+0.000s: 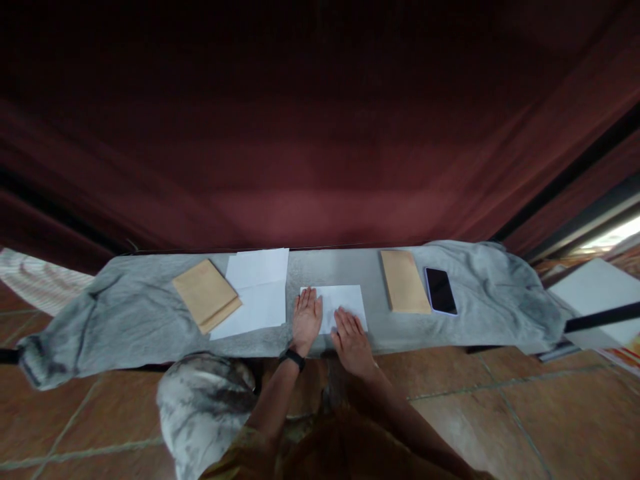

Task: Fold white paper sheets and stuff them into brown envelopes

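Observation:
A white sheet of paper (345, 299), which looks folded, lies on the grey cloth in front of me. My left hand (307, 317) rests flat on its left end, fingers stretched out and pointing away from me. Across its lower right part lies my right hand (351, 340), palm down with the fingers extended. Neither hand grips anything. Just left of my left hand are larger white sheets (263, 293) with a crease across them. Brown envelopes (206, 290) overlap the left edge of those sheets. To the right sits another stack of brown envelopes (406, 283).
A grey cloth (140, 313) covers the narrow bench. Beside the right envelopes lies a phone (441, 291) with a dark screen. A dark red curtain (320, 213) hangs along the far edge. Past the right end is a white board-like surface (597, 297). Tiled floor (475, 427) shows below.

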`<state>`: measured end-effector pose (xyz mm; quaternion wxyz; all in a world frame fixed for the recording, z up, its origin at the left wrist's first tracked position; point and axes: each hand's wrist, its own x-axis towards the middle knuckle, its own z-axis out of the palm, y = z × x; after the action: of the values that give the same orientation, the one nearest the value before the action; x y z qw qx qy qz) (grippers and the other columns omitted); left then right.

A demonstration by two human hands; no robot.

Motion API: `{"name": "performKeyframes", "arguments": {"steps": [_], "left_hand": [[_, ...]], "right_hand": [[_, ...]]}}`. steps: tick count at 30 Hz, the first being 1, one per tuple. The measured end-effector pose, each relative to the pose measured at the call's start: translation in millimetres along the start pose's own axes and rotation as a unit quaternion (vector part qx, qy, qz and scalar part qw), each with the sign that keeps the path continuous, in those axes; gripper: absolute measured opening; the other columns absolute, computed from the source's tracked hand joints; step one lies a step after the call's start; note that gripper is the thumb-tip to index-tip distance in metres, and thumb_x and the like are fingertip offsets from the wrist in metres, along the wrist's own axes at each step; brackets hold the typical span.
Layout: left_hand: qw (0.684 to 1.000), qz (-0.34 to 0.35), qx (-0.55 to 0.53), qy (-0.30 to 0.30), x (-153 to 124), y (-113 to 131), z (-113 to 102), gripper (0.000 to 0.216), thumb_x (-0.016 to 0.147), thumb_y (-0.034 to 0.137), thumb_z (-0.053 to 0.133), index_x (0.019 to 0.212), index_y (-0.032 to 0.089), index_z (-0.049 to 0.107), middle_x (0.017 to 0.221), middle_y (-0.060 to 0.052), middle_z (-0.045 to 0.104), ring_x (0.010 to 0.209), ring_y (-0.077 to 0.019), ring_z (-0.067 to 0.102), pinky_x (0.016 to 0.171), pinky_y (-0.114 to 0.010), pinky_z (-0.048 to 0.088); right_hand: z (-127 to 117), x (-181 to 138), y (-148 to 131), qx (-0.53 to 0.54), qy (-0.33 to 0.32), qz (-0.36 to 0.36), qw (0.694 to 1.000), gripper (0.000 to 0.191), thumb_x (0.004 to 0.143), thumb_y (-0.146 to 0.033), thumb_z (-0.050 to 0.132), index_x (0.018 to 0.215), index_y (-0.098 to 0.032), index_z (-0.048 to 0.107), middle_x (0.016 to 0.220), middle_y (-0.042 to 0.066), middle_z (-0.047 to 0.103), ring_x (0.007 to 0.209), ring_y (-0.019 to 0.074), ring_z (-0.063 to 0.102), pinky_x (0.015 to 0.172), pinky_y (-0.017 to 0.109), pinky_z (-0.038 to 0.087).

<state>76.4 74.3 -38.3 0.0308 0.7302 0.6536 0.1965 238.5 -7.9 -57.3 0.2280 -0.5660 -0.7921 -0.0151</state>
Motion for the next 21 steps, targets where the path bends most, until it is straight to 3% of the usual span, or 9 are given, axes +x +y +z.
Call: {"name": "performKeyframes", "arguments": {"steps": [4,9,13,21], "left_hand": [[0.999,0.044,-0.019,-0.015,-18.2,7.0,-6.9,0.054,0.104,0.030,0.021,0.151,0.010,0.040,0.154,-0.014,0.047,0.148,-0.0220,0.035,0.123,-0.046,0.029],[0.986,0.154,0.005,-0.061,-61.8,29.0,-7.8,0.053,0.104,0.037,0.030,0.153,0.018,0.037,0.159,-0.008,0.041,0.151,-0.0213,0.030,0.124,-0.047,0.027],[0.987,0.149,0.033,-0.052,-79.8,34.7,-9.9,0.055,0.103,0.040,0.037,0.154,0.018,0.037,0.159,-0.010,0.040,0.150,-0.0226,0.030,0.124,-0.048,0.027],[0.989,0.122,0.055,-0.064,-87.5,17.6,-16.4,0.068,0.101,0.048,0.042,0.157,0.013,0.029,0.162,-0.014,0.032,0.153,-0.0238,0.023,0.126,-0.046,0.022]], "right_hand": [[1.0,-10.4,-9.1,-0.005,-0.001,-0.005,1.000,0.052,0.104,-0.034,0.039,0.150,-0.011,0.043,0.155,0.013,0.046,0.144,0.0242,0.041,0.121,0.045,0.027],[-3.0,-16.9,-0.8,-0.033,-0.012,0.006,0.999,0.053,0.102,-0.025,0.038,0.153,-0.011,0.039,0.156,0.013,0.045,0.146,0.0234,0.038,0.121,0.045,0.027],[-5.1,-22.3,6.7,-0.050,-0.017,0.004,0.999,0.055,0.102,-0.024,0.037,0.156,-0.010,0.034,0.158,0.014,0.042,0.147,0.0232,0.036,0.121,0.045,0.027],[-7.4,-34.1,26.2,-0.037,0.014,0.009,0.999,0.059,0.106,-0.036,0.032,0.158,-0.010,0.026,0.157,0.018,0.040,0.144,0.0276,0.038,0.118,0.050,0.029]]}}
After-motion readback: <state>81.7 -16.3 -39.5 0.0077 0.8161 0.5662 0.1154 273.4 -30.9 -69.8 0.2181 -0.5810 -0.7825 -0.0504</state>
